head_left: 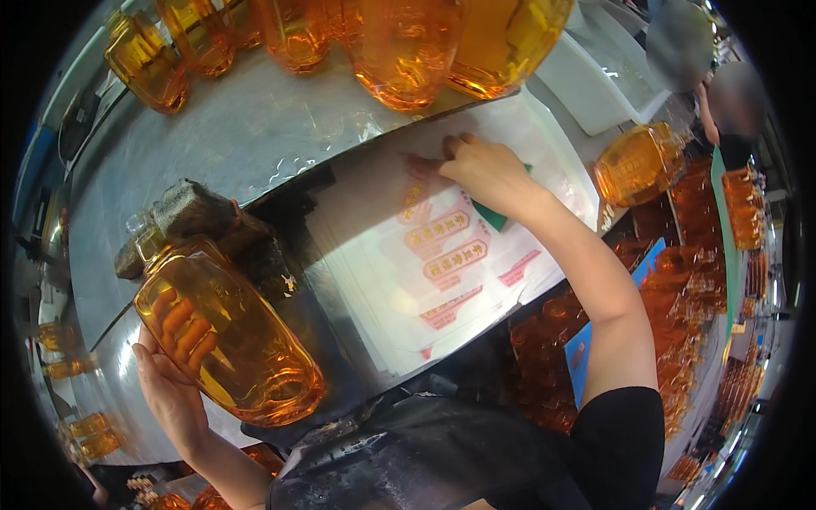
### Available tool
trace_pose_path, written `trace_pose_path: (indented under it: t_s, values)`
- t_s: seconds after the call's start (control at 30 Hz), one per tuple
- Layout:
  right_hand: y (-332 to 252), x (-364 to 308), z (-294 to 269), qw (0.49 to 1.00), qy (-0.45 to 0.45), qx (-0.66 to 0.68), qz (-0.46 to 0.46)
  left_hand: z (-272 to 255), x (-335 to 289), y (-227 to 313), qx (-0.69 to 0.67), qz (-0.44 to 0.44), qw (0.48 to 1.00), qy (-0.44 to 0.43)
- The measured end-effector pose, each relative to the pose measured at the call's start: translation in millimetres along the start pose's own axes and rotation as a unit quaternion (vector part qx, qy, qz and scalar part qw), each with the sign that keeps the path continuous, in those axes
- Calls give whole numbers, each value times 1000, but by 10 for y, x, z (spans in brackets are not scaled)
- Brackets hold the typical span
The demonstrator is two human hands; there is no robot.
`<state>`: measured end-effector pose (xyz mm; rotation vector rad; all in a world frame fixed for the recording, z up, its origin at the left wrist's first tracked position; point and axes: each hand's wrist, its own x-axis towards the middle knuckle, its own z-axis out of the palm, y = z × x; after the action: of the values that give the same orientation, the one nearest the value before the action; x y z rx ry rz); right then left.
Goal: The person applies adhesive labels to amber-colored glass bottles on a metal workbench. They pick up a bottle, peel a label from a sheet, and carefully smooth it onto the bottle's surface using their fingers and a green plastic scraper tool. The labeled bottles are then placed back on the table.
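Observation:
My left hand [174, 374] is wrapped round an amber clear bottle [229, 331], tilted with its neck toward the far left; its fingers show through the plastic. The bottle's neck lies beside a worn, cloth-wrapped rest [195, 212]. My right hand [489, 174] is over a stack of white backing sheets [357, 297] with red-and-gold printed labels [455, 263]. Its fingers are curled and pinched at the far end of the uppermost label [414, 202], which sits at a steeper angle than the others. A green flat piece [490, 217] shows partly under my right wrist.
Several large amber bottles [404, 59] stand along the far edge of the metal table [212, 136]. At the far right are a white plastic bin [586, 76] and another amber bottle [637, 166]. Many bottles [680, 340] fill the right side, with blurred people beyond.

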<state>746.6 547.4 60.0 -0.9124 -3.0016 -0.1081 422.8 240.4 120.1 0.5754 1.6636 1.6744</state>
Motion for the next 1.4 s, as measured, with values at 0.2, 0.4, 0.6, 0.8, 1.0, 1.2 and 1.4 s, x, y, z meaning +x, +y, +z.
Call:
trace_pose_path:
  t_s: [0.2, 0.4, 0.6, 0.8, 1.0, 1.2, 1.4]
  values:
    - [112, 653, 100, 987, -42, 151, 24, 38, -33, -54, -16, -3, 999, 39]
    - [136, 848, 138, 976, -109, 180, 53, 34, -113, -65, -12, 5, 1000, -3]
    - [209, 1055, 117, 941, -166, 279, 97, -42, -188, -41, 44, 30, 996, -77]
    - [109, 879, 589, 976, 167, -57, 127, 16, -319, -87, 26, 68, 996, -60]
    - [-1063, -23, -730, 946, 322, 7, -26, 120, -428, -292, 202, 218, 943, -149]
    - [-1715, -200, -2118, 879, 183, 439, -33, 98, -452, -177, 193, 243, 940, -141]
    - [-1989, 661, -1811, 875, -38, 459, -148, -78, -483, -137, 207, 204, 942, -170]
